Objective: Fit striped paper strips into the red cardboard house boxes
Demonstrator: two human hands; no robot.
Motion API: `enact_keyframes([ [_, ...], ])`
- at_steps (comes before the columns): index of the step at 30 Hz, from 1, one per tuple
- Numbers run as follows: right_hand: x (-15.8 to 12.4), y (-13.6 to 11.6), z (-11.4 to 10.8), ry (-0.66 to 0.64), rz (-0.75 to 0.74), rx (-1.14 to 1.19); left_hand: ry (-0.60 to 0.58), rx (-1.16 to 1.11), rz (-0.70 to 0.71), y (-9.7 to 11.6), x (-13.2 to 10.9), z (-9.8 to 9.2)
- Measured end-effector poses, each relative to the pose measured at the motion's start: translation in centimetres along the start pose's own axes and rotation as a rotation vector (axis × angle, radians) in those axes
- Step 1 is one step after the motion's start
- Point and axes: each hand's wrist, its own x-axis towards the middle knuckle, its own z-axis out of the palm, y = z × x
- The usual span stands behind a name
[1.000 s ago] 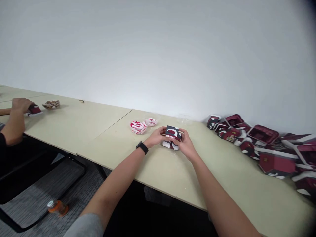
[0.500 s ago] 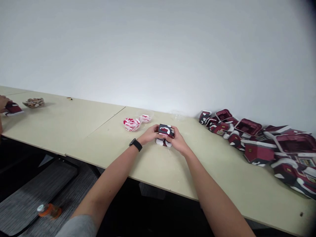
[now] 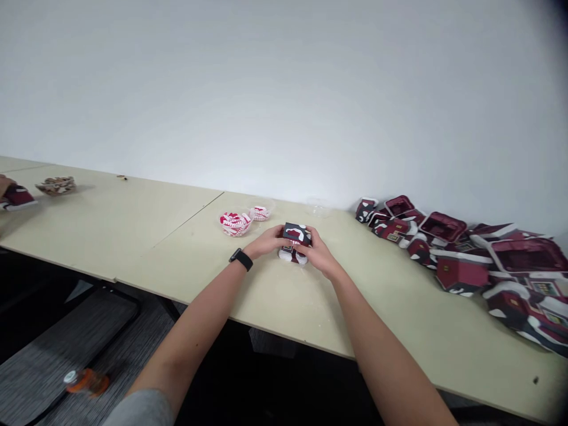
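Observation:
A small maroon toy house [image 3: 296,234] with a dark roof and white snow-like trim stands upright on the table, between my two hands. My left hand [image 3: 270,241] grips its left side, the thumb across the front. On the other side my right hand [image 3: 319,251] closes round it, its thumb also on the front face. Both thumbs lie near a red-and-white strip below the roof. Just beyond my left hand is a clear bowl [image 3: 235,223] of red-and-white pieces, with a second clear bowl [image 3: 260,213] of similar pieces behind it.
Several maroon houses [image 3: 461,272] lie heaped along the right side by the wall. A clear container [image 3: 318,207] stands at the back. Far left, another person's hand [image 3: 6,184] is at a maroon house [image 3: 18,197], near a bowl of brown pieces [image 3: 57,186]. An orange bottle [image 3: 87,381] is below.
The whole view has shifted slightly. My hands stay on the house, with almost no change in their grip.

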Motion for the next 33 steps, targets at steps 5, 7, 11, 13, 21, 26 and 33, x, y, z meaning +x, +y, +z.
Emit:
enact_keyframes([
  [5, 0.2, 0.4, -0.1, -0.009, -0.024, -0.011, -0.008, 0.039, 0.01, -0.4, 0.2, -0.3],
  [7, 0.3, 0.6, -0.1, -0.024, -0.049, -0.012, -0.024, 0.052, 0.02, -0.5, 0.2, -0.4],
  [11, 0.4, 1.0, -0.3, -0.043, -0.083, -0.048, -0.054, 0.064, 0.046, -0.9, 0.4, -0.6],
  [13, 0.4, 1.2, -0.3, -0.037, -0.089, -0.078, -0.048, 0.069, 0.053, -1.1, 0.4, -0.7],
  [21, 0.5, 1.4, -0.4, -0.023, -0.087, -0.11, -0.054, 0.03, 0.044, -1.0, 0.3, -0.7],
  [26, 0.3, 1.0, -0.5, -0.057, -0.075, -0.063, -0.055, 0.012, 0.026, -0.3, 0.0, -0.5],
  [33, 0.1, 0.4, -0.4, -0.051, -0.026, -0.07, -0.048, 0.0, 0.015, -0.1, -0.1, -0.4],
])
